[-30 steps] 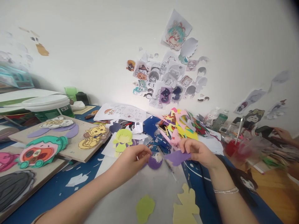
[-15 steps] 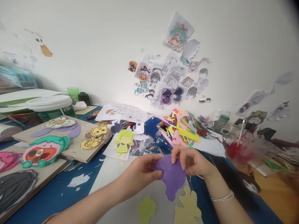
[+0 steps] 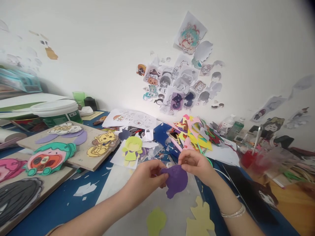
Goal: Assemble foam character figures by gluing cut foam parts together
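A purple cutout [image 3: 176, 182], rounded with a short stub at its lower left, is held up between my two hands over a pale sheet [image 3: 118, 193]. My left hand [image 3: 154, 175] pinches its left edge between thumb and fingers. At its upper right edge, my right hand [image 3: 194, 165] grips it with the thumb and fingertips. Below on the sheet lie a lime-green cutout [image 3: 156, 221] and a pale yellow cutout [image 3: 200, 219]. A yellow-green doll figure [image 3: 130, 150] rests on white paper beyond my left hand.
Boards [image 3: 83, 160] with coloured character cutouts stand at the left, a white-lidded tub [image 3: 56, 111] behind them. Colourful scraps [image 3: 197, 132] pile up at the back. A black flat strip [image 3: 248, 193] and a red cup [image 3: 248, 159] are at the right. Drawings cover the wall.
The purple cutout has been tilted and turned, its stub swinging from the bottom toward the lower left. My right hand has shifted slightly up and left along its edge.
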Tool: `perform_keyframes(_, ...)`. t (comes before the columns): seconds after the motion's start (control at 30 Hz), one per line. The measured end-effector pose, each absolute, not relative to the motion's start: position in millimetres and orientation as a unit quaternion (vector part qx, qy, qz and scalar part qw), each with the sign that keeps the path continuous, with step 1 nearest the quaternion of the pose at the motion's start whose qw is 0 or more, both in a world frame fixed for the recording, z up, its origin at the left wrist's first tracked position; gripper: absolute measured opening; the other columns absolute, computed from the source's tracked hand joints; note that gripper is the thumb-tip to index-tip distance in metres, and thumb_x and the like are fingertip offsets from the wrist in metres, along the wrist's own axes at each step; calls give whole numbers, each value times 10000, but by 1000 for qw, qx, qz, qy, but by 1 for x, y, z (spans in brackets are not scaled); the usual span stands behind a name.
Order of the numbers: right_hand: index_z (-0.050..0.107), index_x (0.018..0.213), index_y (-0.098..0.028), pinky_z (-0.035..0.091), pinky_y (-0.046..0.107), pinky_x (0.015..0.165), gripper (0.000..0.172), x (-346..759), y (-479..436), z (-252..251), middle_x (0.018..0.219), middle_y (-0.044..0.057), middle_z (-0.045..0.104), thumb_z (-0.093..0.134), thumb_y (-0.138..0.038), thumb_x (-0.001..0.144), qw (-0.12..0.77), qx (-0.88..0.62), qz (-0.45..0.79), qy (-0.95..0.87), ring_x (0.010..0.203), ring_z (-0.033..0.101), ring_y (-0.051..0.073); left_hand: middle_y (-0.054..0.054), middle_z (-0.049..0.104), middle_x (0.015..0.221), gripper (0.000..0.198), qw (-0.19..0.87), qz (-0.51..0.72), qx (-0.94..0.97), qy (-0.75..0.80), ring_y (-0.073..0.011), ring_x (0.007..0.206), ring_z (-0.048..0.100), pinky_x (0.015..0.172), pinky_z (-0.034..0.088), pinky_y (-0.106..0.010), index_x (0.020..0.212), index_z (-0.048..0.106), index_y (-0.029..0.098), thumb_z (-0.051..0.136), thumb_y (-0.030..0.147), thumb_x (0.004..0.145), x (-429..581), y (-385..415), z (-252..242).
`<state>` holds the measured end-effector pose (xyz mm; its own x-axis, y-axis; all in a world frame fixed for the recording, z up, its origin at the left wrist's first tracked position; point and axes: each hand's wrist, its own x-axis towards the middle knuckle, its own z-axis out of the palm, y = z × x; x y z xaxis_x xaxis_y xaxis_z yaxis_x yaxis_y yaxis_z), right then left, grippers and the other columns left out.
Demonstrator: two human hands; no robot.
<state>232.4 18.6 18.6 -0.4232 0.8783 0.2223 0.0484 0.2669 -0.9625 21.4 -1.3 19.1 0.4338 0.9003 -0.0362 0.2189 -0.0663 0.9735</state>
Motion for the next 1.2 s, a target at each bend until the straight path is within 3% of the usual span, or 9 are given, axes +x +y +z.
perform_keyframes(0.4,590,830,-209,442,256,672,142,231,21,17,783,9,600,660,-259,717,446,-391,470,-654,751,564,133,3,579,489,320,525,325,639,460,-127,466,552,510,430,-244,600,540,173,537,458,747,13,14,14)
perform_keyframes(0.7,595,796,-209,424,249,662,126,233,24,17,776,2,598,662,-254,699,467,-406,464,-634,745,552,127,6,546,593,309,504,363,646,444,-122,525,533,511,439,-240,655,527,174,438,428,808,7,20,21)
perform_keyframes(0.87,587,795,-205,425,249,667,114,232,22,19,779,1,586,646,-249,708,446,-413,462,-646,751,544,127,-25,600,724,284,478,354,668,447,-141,589,553,534,454,-250,806,594,180,448,423,792,6,20,24)
perform_keyframes(1.03,582,792,-201,425,246,645,105,229,20,21,780,5,579,636,-248,714,427,-417,465,-654,740,541,127,-31,615,687,196,394,306,733,462,-147,578,536,522,422,-233,699,619,197,517,358,744,12,14,24)
perform_keyframes(1.2,585,788,-201,427,251,643,113,227,21,20,771,3,578,639,-271,717,429,-425,461,-650,733,547,132,-18,599,635,220,398,299,727,473,-142,539,518,496,403,-229,653,589,201,504,382,745,12,14,20)
